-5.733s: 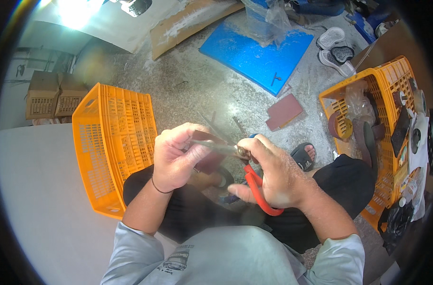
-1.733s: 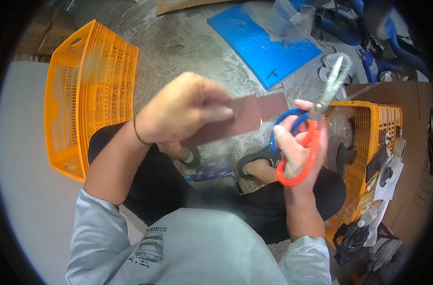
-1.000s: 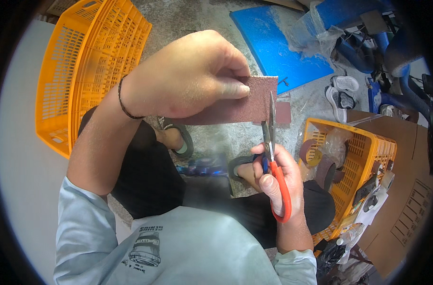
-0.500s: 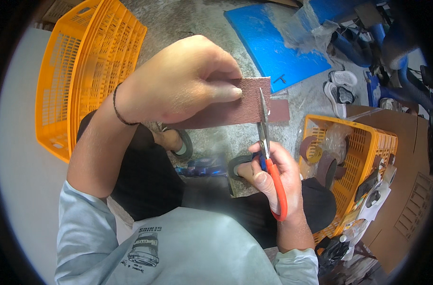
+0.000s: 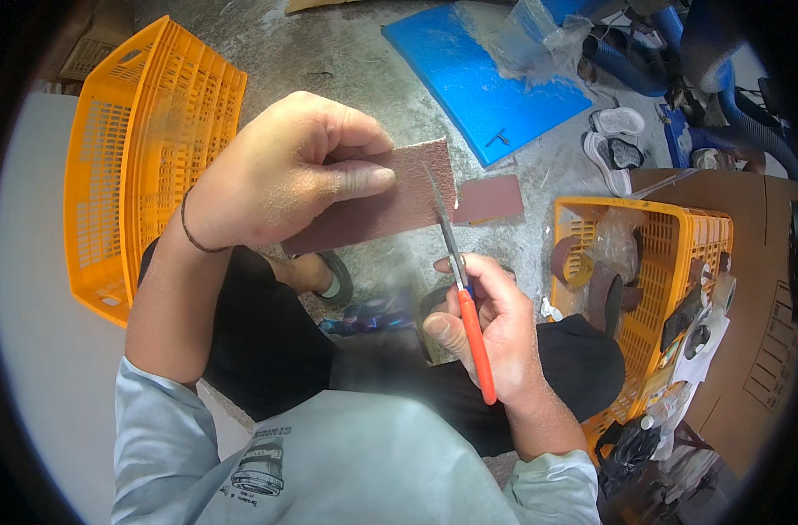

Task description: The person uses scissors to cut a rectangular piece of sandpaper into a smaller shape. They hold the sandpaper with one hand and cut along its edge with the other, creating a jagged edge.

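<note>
A reddish-brown strip of sandpaper is pinched at its upper edge between the thumb and bent fingers of my left hand. Its right end sticks out past my fingertips, tilted slightly upward. My right hand grips a pair of scissors with a red handle, seen nearly edge-on. The scissor blades lie across the strip near its right end and look almost together. Whether they are biting into the sandpaper, I cannot tell. Beyond the strip, a smaller rectangular sandpaper piece lies on the floor.
Yellow plastic crates stand stacked at the left. Another yellow crate at the right holds sandpaper rolls and plastic wrap, beside brown cardboard. A blue board with a small dark tool lies ahead, near a pair of shoes.
Both hands have shifted left in the view, partly with the camera. The strip's right end has tilted upward, and the scissors have turned more edge-on and lean further left.
</note>
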`<state>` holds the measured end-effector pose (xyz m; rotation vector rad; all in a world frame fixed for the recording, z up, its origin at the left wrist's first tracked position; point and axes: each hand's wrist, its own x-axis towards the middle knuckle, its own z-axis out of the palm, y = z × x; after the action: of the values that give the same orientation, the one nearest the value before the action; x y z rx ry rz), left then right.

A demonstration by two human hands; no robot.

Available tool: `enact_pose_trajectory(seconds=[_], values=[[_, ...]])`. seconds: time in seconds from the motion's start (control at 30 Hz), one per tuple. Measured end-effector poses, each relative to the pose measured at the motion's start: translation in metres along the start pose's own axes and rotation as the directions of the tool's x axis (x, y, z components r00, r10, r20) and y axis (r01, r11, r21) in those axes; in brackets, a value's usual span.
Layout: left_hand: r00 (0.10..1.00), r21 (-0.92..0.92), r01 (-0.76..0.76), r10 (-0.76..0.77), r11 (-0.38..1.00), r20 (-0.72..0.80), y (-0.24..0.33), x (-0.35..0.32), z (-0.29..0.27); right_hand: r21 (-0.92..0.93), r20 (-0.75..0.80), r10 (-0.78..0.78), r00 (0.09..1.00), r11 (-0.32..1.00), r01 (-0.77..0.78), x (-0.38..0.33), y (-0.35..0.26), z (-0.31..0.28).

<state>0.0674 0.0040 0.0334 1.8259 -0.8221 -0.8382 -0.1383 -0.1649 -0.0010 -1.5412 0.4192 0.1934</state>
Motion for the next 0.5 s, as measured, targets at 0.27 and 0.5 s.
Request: enact_pose_trajectory(seconds=[0.27, 0.5], values=[[0.999, 0.015, -0.037, 0.038, 0.999, -0.012, 0.000, 0.004, 0.008, 0.142, 0.105, 0.133, 0.986, 0.979, -0.148, 0.000, -0.008, -0.008], [0.999, 0.068, -0.052, 0.052, 0.996, -0.005, 0.000, 0.006, 0.009, 0.126, 0.122, 0.138, 0.983, 0.980, -0.153, -0.001, -0.009, -0.010]])
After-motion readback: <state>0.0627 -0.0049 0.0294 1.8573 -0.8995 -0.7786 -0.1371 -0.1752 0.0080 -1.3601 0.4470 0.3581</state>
